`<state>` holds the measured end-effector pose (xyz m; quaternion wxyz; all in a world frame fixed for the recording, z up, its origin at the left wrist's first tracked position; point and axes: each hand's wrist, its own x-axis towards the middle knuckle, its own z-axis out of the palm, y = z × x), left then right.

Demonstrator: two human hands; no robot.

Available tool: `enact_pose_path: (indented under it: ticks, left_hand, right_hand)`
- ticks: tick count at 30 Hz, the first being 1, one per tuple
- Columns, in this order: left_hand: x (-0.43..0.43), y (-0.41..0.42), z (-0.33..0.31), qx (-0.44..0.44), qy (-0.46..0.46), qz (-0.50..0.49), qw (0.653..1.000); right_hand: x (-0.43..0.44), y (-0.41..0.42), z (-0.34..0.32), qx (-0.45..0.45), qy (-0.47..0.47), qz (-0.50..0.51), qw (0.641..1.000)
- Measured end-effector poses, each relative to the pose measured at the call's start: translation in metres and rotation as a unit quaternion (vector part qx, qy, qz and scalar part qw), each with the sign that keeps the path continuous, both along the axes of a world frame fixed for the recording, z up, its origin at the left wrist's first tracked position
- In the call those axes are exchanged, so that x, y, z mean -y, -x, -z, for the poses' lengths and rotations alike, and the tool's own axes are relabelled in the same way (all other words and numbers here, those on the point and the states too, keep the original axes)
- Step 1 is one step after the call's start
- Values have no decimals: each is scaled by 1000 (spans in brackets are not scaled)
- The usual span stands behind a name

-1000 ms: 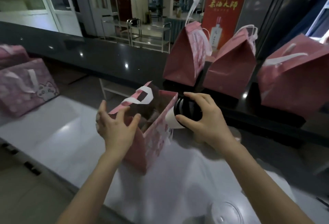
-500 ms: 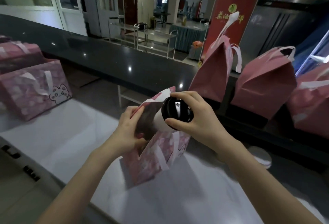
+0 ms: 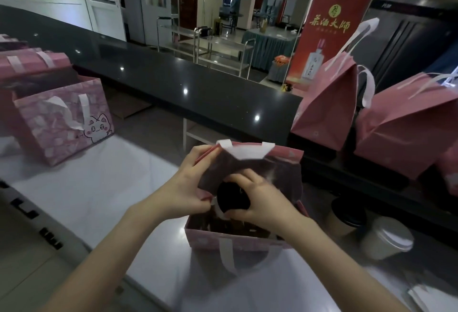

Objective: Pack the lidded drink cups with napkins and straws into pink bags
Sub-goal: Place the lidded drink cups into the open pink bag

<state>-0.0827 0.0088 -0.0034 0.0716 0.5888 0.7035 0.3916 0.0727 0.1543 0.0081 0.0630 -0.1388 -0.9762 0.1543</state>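
Half a second ago the black-lidded cup [image 3: 233,199] was held above the pink bag [image 3: 238,244]; now it sits tilted inside the bag's open mouth. The right hand [image 3: 262,205] reaches in, its grip curled round the lid. The left hand [image 3: 181,187] pinches the bag's left rim, and the bag stands on the white counter [image 3: 99,187].

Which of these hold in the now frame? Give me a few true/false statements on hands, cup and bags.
1. The right hand holds a black-lidded cup at the mouth of the open pink bag. True.
2. The left hand hangs idle. False: it grips the bag's left rim.
3. A brown cup and a white cup stand right of that bag. True.
4. The cat-print bag stands at far right. False: it stands at left.
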Motion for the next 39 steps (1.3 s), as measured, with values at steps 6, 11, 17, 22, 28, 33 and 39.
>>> enact_pose_path:
  ticks: [6,11,17,22,28,33,39]
  left_hand:
    - [0,3,4,-14,8,33,999]
    - [4,5,5,-4,6,47,999]
    - [5,5,7,6,19,57,998]
    - [4,6,8,-7,25,59,998]
    - [4,7,10,7,12,34,999]
    - [2,9,7,-15,-35,-58,998]
    - [-14,-8,1,-73,-89,-160,980]
  right_hand:
    - [13,20,34,88,-6,-6,996]
    - [20,23,41,76,9,-26,997]
    - [21,26,57,89,16,-28,996]
    - [16,37,70,98,35,-19,994]
    - [16,47,71,128,55,-20,990]
    - [1,37,48,169,-26,-26,985]
    - [-7,-13,7,94,78,25,992]
